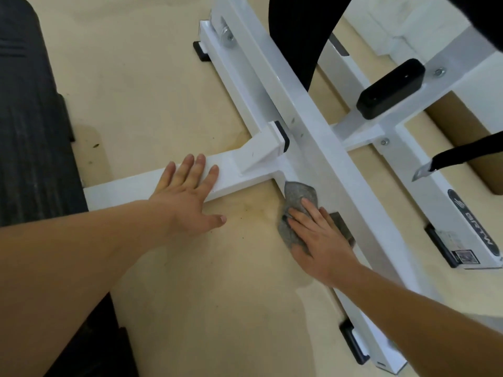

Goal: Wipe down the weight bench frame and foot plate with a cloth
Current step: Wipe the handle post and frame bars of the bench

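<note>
The white weight bench frame (321, 137) lies low over the beige floor, a long diagonal beam crossed by side bars. My right hand (321, 238) presses a grey cloth (298, 195) flat against the near side of the diagonal beam, just below where a cross bar joins it. My left hand (187, 191) rests flat, fingers spread, on that white cross bar (234, 175) to the left, holding nothing. No foot plate is clearly told apart from the frame.
A black padded bench (30, 131) fills the left edge. A black pad (299, 31) rises at the top centre, a black block (392, 88) sits on the right bar, and a black strap (462, 153) hangs at the right. Beige floor (177, 281) lies between my arms.
</note>
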`<state>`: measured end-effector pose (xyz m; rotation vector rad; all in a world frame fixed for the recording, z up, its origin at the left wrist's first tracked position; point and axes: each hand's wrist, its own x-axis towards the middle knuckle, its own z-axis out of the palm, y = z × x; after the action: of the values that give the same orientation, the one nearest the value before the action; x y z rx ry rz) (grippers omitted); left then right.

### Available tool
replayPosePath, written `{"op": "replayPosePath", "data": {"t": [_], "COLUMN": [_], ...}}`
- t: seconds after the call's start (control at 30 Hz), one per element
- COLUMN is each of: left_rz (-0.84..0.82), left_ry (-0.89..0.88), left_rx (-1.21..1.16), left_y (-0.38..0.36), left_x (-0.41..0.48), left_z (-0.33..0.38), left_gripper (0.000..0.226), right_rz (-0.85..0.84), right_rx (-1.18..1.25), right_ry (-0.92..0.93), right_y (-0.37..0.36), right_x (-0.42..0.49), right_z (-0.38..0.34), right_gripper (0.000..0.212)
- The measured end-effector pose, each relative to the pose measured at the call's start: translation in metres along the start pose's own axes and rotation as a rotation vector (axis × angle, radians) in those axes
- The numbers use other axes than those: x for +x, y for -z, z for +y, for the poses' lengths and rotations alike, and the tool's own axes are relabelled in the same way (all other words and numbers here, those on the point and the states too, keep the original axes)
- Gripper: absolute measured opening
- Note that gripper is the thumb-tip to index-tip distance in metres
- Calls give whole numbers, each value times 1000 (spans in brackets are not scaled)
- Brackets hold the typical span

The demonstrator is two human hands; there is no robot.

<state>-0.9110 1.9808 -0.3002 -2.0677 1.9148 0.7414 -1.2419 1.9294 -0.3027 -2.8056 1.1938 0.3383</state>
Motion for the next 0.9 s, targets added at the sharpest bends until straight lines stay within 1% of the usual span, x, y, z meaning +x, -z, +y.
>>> {"op": "replayPosePath", "data": {"t": [0.07, 0.13, 0.2, 0.33, 0.43, 0.57, 0.67, 0.77, 0.9], "left_rz": [1, 10, 26, 42, 34, 40, 63, 53, 57], "left_ry": [-2, -3, -2, 0, 8, 14, 24, 15, 22], "left_rx": [8, 14, 15, 12, 20, 43, 63, 53, 55], "left_y": [1, 0, -1, -3, -2, 0, -2, 0, -3], "left_x": [-1, -1, -2, -2, -3, -5, -6, -7, -5], "left_z": [1, 2, 2, 3, 2, 3, 6, 8, 6], "left_gripper": [111, 112, 112, 108, 109, 112, 112, 111, 111], "right_rz": [-25, -47, -43, -71, -60, -88, -145, -142, 0], "right_rx": [-53, -72, -50, -86, -91, -85, -63, -73, 13], "right_ry": [-27, -36, -46, -94, -114, -164, -288, -338, -295], "right_y": [-8, -13, -13, -17, -14, -27, -46, -50, -39], "right_x": [-42, -75, -84, -68, -65, -116, -159, -151, -97], "right_z": [-7, -9, -7, -12, -15, -27, -43, -48, -41], "right_gripper": [59, 61, 65, 74, 73, 70, 75, 77, 73]}}
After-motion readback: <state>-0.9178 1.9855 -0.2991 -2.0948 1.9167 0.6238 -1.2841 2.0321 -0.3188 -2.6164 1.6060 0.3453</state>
